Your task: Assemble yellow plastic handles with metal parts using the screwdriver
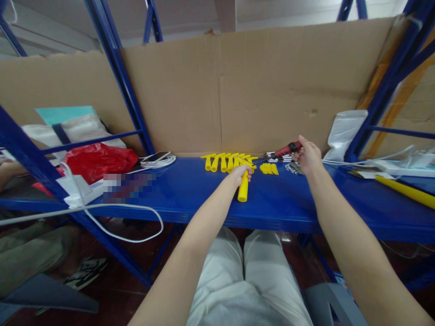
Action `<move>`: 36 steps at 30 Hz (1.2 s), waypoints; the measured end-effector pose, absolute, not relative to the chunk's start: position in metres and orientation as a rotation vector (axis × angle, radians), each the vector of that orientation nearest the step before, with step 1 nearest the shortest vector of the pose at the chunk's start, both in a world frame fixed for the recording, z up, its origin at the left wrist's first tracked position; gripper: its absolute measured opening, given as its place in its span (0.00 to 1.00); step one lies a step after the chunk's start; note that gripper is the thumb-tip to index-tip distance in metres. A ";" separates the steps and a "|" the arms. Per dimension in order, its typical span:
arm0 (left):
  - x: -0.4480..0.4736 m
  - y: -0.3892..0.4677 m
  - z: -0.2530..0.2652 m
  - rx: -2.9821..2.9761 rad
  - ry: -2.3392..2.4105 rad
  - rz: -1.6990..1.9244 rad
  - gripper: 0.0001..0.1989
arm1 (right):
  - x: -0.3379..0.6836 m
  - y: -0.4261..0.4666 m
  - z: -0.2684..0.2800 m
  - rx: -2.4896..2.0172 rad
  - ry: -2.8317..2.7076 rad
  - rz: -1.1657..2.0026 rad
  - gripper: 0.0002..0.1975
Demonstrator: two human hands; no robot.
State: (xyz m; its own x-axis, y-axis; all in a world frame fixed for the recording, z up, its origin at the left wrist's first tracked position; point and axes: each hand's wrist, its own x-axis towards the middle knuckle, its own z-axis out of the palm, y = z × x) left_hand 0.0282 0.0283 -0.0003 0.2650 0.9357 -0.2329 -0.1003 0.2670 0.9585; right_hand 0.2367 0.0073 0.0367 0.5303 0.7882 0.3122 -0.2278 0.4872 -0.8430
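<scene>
My left hand (pixel 239 174) is closed around a yellow plastic part with a round tubular handle (pixel 242 192), whose lower end points toward me. My right hand (pixel 308 155) grips the end of a screwdriver (pixel 286 150) with a red and black handle. Its thin shaft slants down to the left, toward the head of the yellow part; whether the tip touches is too small to see. Behind my left hand lies a row of several similar yellow parts (pixel 215 163). Flat small yellow pieces (pixel 269 169) lie to its right. Small metal pieces (pixel 290 169) are below my right hand.
A cardboard panel (pixel 265 90) backs the blue shelf (pixel 183 190). At left are a phone (pixel 156 156), coiled white cable (pixel 166 161), red plastic bag (pixel 98 160) and white power strip (pixel 86 192). A white pouch (pixel 348 131) leans at right. Another person's leg (pixel 37 249) shows lower left.
</scene>
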 end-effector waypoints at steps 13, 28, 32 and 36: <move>0.028 0.028 0.001 1.036 1.045 0.917 0.10 | 0.234 0.002 0.040 -0.808 -0.936 0.747 0.19; 0.028 0.028 0.000 1.040 1.061 0.918 0.10 | 0.236 0.007 0.035 -0.881 -0.895 0.625 0.25; 0.029 0.028 0.000 1.040 1.063 0.904 0.10 | 0.235 0.009 0.034 -0.904 -0.886 0.610 0.24; 0.028 0.029 0.000 1.041 1.058 0.900 0.09 | 0.234 0.009 0.033 -0.929 -0.872 0.550 0.26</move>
